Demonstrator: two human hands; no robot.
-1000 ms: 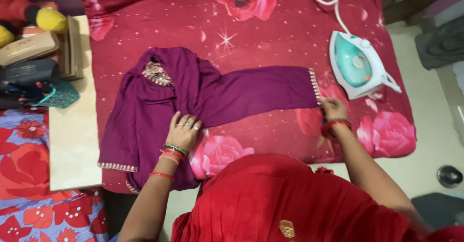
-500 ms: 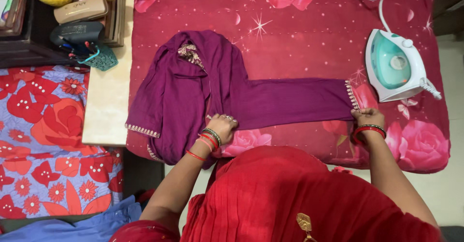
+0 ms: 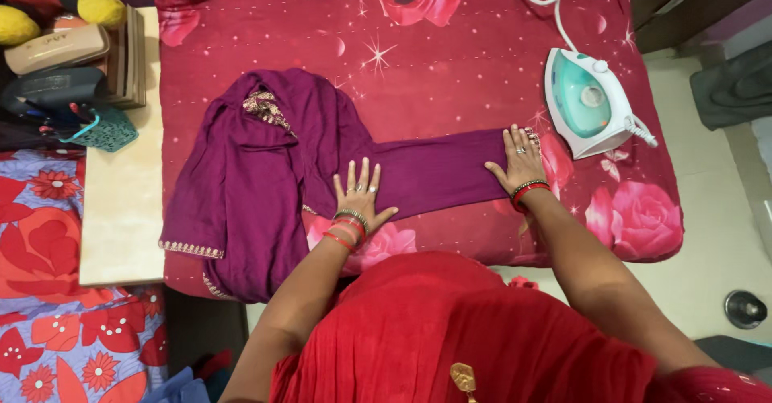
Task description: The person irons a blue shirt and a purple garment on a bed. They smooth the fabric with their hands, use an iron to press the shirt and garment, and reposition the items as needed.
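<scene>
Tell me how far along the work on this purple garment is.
Done: the purple garment lies on the red floral blanket, one sleeve stretched out straight. In hand: the left hand and right hand press flat on that sleeve, palms down. Left: the body is bunched and creased, and the iron stands apart, untouched.

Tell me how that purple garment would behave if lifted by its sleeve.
The purple garment would probably sag and unfold: its body lies in soft folds. It looks light, since both flat hands, left and right, hold its sleeve smooth. It may slide little on the red blanket.
</scene>
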